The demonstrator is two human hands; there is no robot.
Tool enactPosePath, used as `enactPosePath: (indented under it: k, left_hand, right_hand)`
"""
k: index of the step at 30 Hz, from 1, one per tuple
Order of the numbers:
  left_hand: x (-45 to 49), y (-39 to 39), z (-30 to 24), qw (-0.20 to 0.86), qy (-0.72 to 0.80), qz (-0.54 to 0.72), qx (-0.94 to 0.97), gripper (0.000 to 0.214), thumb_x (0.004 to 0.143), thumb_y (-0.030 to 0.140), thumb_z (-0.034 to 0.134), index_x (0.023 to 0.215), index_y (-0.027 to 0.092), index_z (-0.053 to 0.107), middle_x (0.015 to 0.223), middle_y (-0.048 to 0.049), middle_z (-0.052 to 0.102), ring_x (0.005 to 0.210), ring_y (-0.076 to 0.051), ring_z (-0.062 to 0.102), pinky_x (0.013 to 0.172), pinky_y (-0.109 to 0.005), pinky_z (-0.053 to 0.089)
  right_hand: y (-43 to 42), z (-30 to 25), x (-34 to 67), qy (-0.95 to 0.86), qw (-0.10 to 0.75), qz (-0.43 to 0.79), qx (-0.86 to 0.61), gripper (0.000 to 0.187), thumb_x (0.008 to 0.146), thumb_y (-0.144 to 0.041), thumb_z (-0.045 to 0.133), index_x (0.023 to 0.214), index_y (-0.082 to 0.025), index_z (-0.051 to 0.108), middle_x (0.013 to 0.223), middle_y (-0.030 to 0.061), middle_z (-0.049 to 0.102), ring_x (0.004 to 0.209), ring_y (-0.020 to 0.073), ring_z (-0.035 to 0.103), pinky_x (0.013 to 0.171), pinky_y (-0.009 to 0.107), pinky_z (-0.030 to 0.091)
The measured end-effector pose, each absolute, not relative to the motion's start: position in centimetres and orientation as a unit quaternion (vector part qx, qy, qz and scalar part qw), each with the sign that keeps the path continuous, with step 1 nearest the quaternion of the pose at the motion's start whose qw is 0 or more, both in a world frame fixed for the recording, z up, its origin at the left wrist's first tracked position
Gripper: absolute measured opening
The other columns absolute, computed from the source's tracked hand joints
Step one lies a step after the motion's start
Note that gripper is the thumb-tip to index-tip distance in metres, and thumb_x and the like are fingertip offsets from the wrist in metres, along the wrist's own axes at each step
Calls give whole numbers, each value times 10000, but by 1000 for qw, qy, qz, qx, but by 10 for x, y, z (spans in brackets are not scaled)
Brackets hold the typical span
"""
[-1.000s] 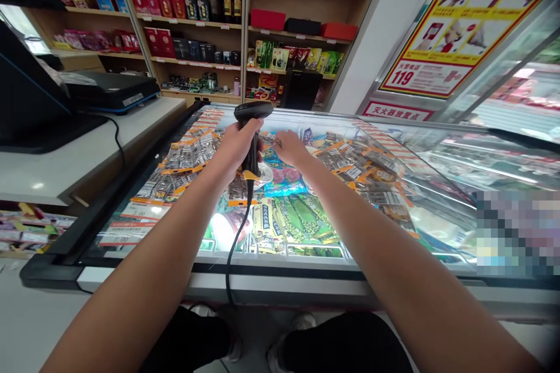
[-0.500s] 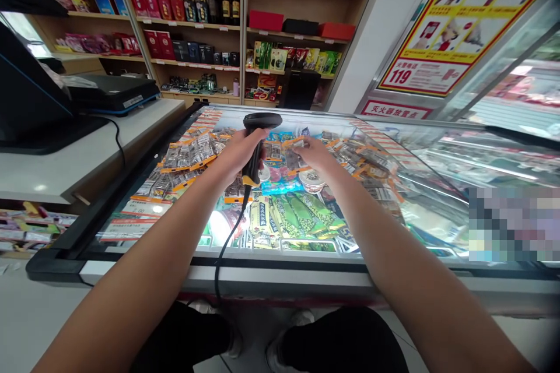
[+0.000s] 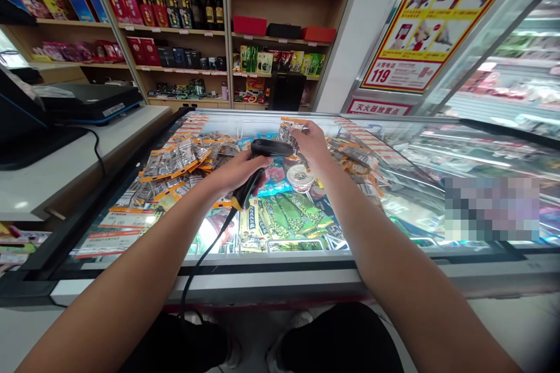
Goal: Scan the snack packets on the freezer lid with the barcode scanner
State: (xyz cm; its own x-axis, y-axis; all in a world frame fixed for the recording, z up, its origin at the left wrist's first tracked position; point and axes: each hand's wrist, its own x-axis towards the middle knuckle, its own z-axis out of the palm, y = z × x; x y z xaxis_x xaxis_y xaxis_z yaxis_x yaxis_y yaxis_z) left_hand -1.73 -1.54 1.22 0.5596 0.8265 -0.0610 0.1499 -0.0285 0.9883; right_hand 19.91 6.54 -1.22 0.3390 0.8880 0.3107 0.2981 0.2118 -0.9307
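Observation:
My left hand (image 3: 245,172) is wrapped round the grip of a black and yellow barcode scanner (image 3: 272,148), whose head tilts to the right. A black cord trails from its handle toward me. With closed fingers, my right hand (image 3: 310,141) holds up a small clear snack packet (image 3: 286,133) with an orange edge, just beyond the scanner head. Both hands are above the glass top of a chest freezer (image 3: 280,280). Many similar orange-edged packets (image 3: 172,160) lie in piles on the left, with more packets (image 3: 356,157) on the right.
Through the glass show green ice-pop packs (image 3: 293,214) and a round tub (image 3: 300,177). At left, a counter (image 3: 26,186) carries a black scale (image 3: 87,102). Shelves (image 3: 175,29) of boxes and bottles stand behind; a red and yellow poster (image 3: 437,23) hangs at right.
The scanner has turned, its head lower and farther right, its handle slanting left. My right hand has raised the packet slightly and tipped it more upright. The view has shifted a little right.

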Motion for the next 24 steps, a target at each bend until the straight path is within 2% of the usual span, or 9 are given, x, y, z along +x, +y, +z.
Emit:
enactPosePath:
  k: [4,11,13,15,17,18,20,21,24]
  left_hand:
    - [-17,-16,12,591,348,272,675,388,909,430,502,620,179,559,569,-58,591,423,-126,538,443,-259,442]
    - [-20,-12,6,627,338,287,640,348,896,454,551,678,183,572,617,-50,609,449,-133,566,452,-264,465]
    - [-22,-9,7,631,349,307,621,294,871,457,596,743,194,560,630,-35,621,454,-140,575,443,-263,459]
    - [-25,-5,9,618,368,344,604,265,844,452,627,794,204,547,624,-23,626,451,-146,576,426,-258,445]
    - [-29,0,13,595,379,388,593,255,830,448,625,829,205,551,610,-11,619,442,-145,568,413,-254,435]
    - [-32,2,15,587,384,408,585,252,827,448,616,838,204,553,604,-5,614,437,-143,562,411,-254,434]
    - [-36,7,19,577,398,441,560,253,823,451,595,825,203,545,593,1,600,424,-138,549,406,-255,431]
    - [-38,8,21,576,405,453,547,254,820,454,586,808,205,535,588,2,592,419,-135,544,403,-253,426]
    - [-41,10,25,582,408,471,523,258,809,458,582,783,212,508,577,8,577,412,-127,539,398,-243,410]
  right_hand:
    - [64,-12,200,-513,588,257,-570,199,799,-365,683,899,-242,563,662,-56,458,559,115,446,504,229,363]
    - [64,-8,202,-529,564,230,-591,192,833,-388,632,923,-234,560,691,-39,478,593,134,482,539,252,405]
    - [62,-6,206,-556,510,191,-627,158,855,-370,603,905,-224,568,709,-13,512,621,160,519,584,287,441]
    - [59,-7,210,-597,408,128,-679,156,842,-348,622,892,-205,588,796,49,578,712,216,585,668,347,485]
    - [55,-11,213,-609,302,36,-733,247,793,-322,681,977,-172,616,1012,153,621,909,320,623,797,452,502]
    - [54,-14,213,-605,265,-17,-751,337,772,-309,705,1057,-152,615,1134,207,601,1026,383,600,859,521,483]
    - [51,-21,207,-610,233,-113,-749,463,777,-285,704,1192,-121,583,1282,267,540,1199,473,499,942,619,418]
    - [51,-25,202,-631,231,-139,-728,463,807,-287,676,1225,-114,572,1294,272,539,1242,484,461,971,629,393]
    - [56,-40,176,-712,262,-77,-647,431,947,-382,515,1289,-121,544,1235,240,603,1220,417,507,990,531,418]
